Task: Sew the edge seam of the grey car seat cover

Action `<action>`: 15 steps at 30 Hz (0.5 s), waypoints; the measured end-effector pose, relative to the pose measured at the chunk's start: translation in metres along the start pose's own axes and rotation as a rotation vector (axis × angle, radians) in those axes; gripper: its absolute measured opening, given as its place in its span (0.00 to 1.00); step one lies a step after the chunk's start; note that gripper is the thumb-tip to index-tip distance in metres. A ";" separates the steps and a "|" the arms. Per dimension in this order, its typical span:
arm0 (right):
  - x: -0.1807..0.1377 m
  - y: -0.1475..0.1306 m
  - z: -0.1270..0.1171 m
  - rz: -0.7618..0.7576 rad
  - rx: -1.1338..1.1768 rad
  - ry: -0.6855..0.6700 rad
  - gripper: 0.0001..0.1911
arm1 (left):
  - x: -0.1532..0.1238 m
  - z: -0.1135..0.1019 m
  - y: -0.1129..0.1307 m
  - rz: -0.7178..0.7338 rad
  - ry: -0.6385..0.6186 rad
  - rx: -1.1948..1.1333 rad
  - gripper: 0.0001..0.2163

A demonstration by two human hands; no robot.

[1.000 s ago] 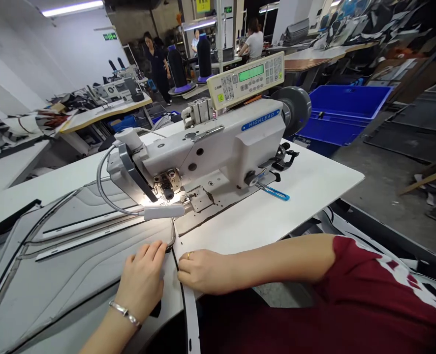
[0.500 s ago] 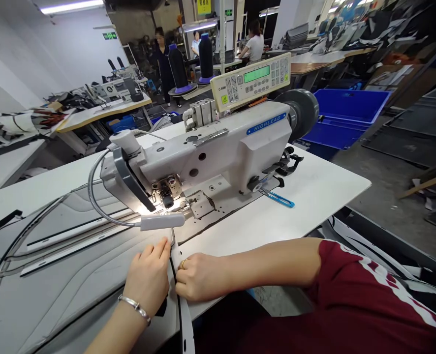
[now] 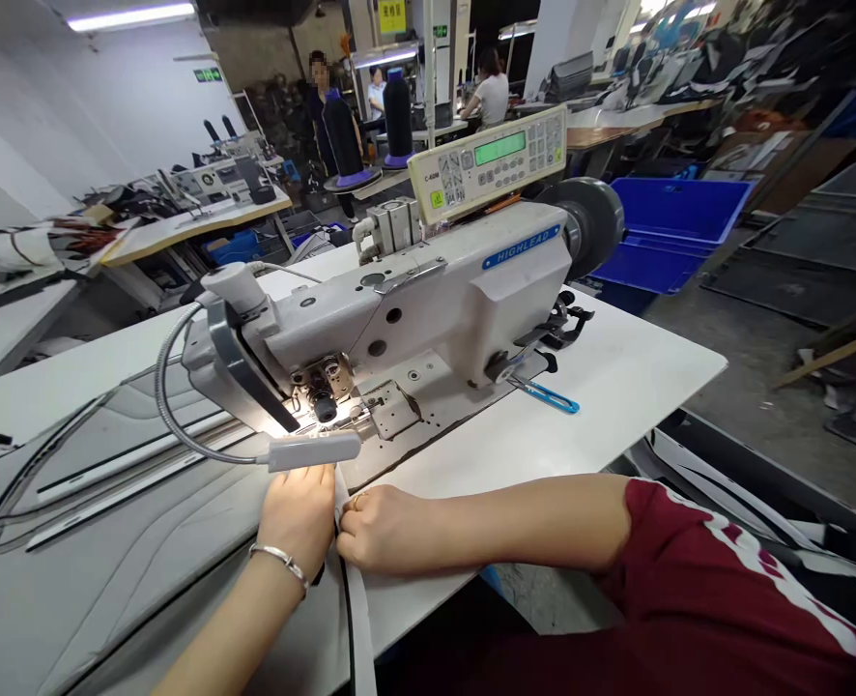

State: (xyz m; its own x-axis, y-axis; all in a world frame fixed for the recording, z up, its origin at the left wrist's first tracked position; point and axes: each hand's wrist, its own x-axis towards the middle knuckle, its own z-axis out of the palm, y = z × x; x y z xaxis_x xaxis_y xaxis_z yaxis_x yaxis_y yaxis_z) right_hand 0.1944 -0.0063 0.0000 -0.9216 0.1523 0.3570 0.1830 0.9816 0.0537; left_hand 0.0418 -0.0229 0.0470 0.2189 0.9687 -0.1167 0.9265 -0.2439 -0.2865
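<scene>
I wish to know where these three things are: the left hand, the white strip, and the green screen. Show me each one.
Left hand [image 3: 299, 517]: head view, on the back of the hand.
White strip [image 3: 359, 621]: head view, on its lower white part.
Green screen [image 3: 499, 149]: head view, on its middle.

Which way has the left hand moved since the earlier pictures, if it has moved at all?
Yes: the left hand has moved forward, towards the lamp; the gap seen between them earlier has closed in this view.

Grey panel [image 3: 167, 556] with curved stitched lines, white strip [image 3: 359, 628] edged black, white worktop [image 3: 638, 358], pale grey sewing machine [image 3: 435, 314] with blue nameplate [image 3: 521, 248], maroon sleeve [image 3: 678, 570] patterned white, bright blue crate [image 3: 678, 208]
</scene>
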 end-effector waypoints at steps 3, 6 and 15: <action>0.003 0.003 0.000 0.038 -0.014 -0.046 0.09 | 0.006 -0.002 0.001 -0.012 -0.011 -0.001 0.18; 0.005 0.007 0.003 0.045 0.000 -0.066 0.09 | 0.010 -0.002 0.007 -0.028 -0.001 0.012 0.18; 0.003 0.001 0.002 0.094 0.338 0.038 0.15 | -0.030 -0.019 -0.055 0.031 -0.152 -0.188 0.32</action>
State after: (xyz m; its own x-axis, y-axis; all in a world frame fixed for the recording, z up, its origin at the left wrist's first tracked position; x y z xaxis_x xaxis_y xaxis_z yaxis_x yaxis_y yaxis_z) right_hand 0.1907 -0.0044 -0.0009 -0.8917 0.2453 0.3803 0.1368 0.9471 -0.2903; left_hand -0.0101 -0.0374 0.0845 0.2126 0.9394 -0.2690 0.9638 -0.2470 -0.1006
